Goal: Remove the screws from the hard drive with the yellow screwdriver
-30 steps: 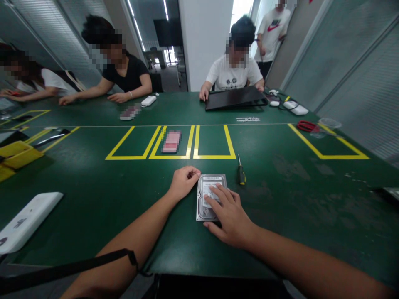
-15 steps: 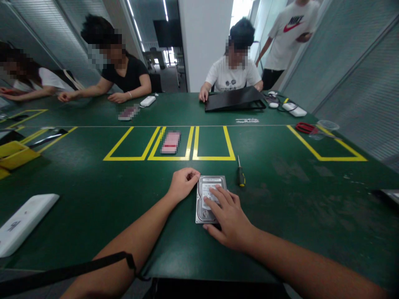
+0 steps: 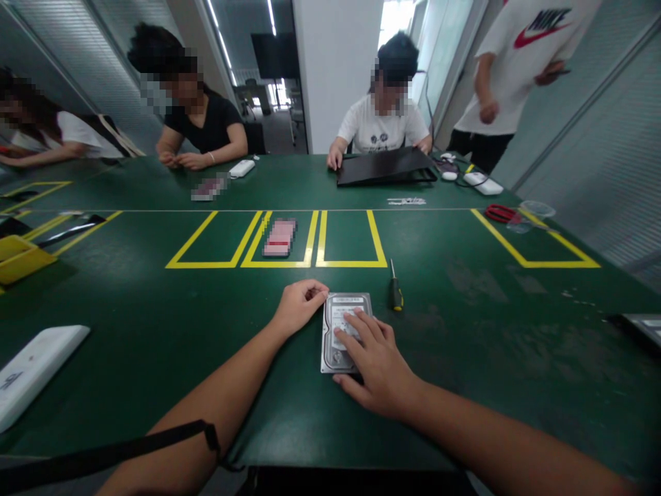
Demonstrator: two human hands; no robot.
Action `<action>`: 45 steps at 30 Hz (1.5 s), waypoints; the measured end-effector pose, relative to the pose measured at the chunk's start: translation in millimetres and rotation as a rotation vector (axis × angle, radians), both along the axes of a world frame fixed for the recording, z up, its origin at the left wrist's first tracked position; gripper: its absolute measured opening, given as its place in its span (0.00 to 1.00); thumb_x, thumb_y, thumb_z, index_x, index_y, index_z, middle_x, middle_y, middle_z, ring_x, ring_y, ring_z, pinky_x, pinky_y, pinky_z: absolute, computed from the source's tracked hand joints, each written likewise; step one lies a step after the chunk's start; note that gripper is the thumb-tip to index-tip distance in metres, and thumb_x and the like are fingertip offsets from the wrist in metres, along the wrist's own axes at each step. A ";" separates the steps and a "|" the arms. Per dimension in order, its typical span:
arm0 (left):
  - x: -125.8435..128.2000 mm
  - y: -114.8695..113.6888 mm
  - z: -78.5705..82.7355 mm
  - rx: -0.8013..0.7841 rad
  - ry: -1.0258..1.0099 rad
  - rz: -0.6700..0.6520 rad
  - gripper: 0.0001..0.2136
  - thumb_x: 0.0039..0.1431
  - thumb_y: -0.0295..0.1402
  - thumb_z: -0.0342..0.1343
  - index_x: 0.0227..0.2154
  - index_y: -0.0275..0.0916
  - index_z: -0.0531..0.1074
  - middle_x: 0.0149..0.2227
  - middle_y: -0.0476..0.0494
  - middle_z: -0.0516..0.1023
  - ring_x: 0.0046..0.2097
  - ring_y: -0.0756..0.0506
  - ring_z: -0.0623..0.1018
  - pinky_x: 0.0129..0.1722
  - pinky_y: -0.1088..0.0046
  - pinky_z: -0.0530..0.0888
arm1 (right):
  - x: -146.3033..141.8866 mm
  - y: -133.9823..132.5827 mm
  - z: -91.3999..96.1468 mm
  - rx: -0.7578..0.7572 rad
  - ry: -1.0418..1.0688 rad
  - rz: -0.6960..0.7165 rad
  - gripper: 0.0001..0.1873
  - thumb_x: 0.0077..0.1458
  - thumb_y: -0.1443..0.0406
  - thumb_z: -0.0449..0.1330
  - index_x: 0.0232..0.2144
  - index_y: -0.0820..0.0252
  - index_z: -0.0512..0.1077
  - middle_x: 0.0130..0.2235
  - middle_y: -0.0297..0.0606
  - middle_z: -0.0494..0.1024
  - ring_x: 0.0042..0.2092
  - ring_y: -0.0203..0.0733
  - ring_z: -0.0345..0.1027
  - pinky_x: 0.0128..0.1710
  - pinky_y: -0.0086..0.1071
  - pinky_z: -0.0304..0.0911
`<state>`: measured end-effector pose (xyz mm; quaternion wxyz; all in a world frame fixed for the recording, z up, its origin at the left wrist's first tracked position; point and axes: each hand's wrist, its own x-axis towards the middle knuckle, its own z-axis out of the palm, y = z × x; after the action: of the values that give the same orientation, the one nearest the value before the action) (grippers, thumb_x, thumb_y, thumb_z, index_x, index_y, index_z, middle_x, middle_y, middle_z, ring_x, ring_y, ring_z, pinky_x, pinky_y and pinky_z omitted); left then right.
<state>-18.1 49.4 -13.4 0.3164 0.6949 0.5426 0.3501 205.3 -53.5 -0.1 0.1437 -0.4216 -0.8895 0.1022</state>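
Note:
A silver hard drive point(image 3: 345, 358) with a white label lies flat on the green table before me. My right hand point(image 3: 376, 358) rests over its right half, fingers spread across the label and thumb by the near edge; part of the drive is hidden beneath it. At the drive's far left corner is my left hand point(image 3: 300, 306), its fingers curled together with the tips against the corner. Whatever those fingertips hold, if anything, is too small to make out. Just beyond the drive, to the right, lies a screwdriver point(image 3: 396, 293) with a dark and yellow handle.
Yellow tape point(image 3: 351, 264) marks rectangles on the table point(image 3: 454, 386); a pink blurred item point(image 3: 279, 238) lies in one. A white device point(image 3: 41, 368) and a yellow bin point(image 3: 23, 260) are left. Red-handled tool point(image 3: 500, 213) lies far right. Across sits a person with a black panel point(image 3: 387, 167).
My hands keep their places on the drive; the view shifts slightly. The standing person has moved right and nearer. The person in black has drawn an outstretched arm in, hands together.

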 end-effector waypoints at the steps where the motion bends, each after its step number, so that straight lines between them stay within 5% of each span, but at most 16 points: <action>1: -0.3 0.1 0.5 -0.006 -0.002 -0.004 0.10 0.58 0.38 0.58 0.34 0.37 0.79 0.30 0.46 0.81 0.31 0.47 0.78 0.31 0.74 0.73 | 0.1 -0.1 0.3 0.001 0.001 0.001 0.36 0.59 0.49 0.57 0.64 0.57 0.62 0.69 0.50 0.54 0.70 0.59 0.39 0.63 0.57 0.44; 25: -1.1 -1.8 3.4 -0.002 -0.036 -0.039 0.07 0.58 0.34 0.56 0.33 0.36 0.75 0.29 0.48 0.77 0.31 0.49 0.76 0.32 0.74 0.71 | 1.2 2.5 -5.3 0.029 0.053 0.007 0.36 0.55 0.52 0.64 0.63 0.57 0.65 0.68 0.50 0.57 0.69 0.60 0.43 0.63 0.56 0.47; 33: -1.4 -1.0 2.1 0.024 -0.001 -0.036 0.06 0.60 0.34 0.55 0.32 0.38 0.74 0.28 0.49 0.76 0.30 0.49 0.75 0.31 0.74 0.71 | 0.9 3.3 1.4 0.042 0.107 -0.014 0.30 0.59 0.50 0.59 0.60 0.55 0.68 0.65 0.48 0.62 0.66 0.60 0.50 0.59 0.55 0.50; 38: -2.3 -0.4 -1.0 0.037 0.019 -0.031 0.07 0.60 0.35 0.55 0.32 0.38 0.75 0.29 0.49 0.77 0.31 0.49 0.76 0.32 0.74 0.71 | 17.1 30.3 11.9 0.167 0.075 -0.264 0.19 0.64 0.59 0.53 0.51 0.58 0.74 0.53 0.49 0.71 0.54 0.55 0.61 0.53 0.50 0.57; 42: -2.1 -0.9 0.0 0.038 0.028 -0.027 0.07 0.60 0.34 0.55 0.32 0.38 0.75 0.29 0.48 0.77 0.31 0.48 0.76 0.32 0.74 0.71 | 40.5 60.7 15.1 0.225 -0.147 -0.532 0.22 0.64 0.56 0.53 0.53 0.63 0.71 0.48 0.52 0.71 0.47 0.55 0.64 0.45 0.46 0.62; 45: -1.3 -1.7 1.7 0.045 0.039 -0.022 0.06 0.60 0.34 0.55 0.32 0.38 0.75 0.29 0.48 0.78 0.31 0.48 0.76 0.32 0.74 0.71 | 48.5 71.7 14.0 0.158 -0.281 -0.585 0.24 0.64 0.53 0.53 0.54 0.63 0.68 0.43 0.52 0.73 0.43 0.54 0.66 0.38 0.41 0.63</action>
<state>-19.4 47.7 -11.7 0.2941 0.7145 0.5328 0.3452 253.8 18.2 13.9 0.0753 -0.6567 -0.7470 -0.0717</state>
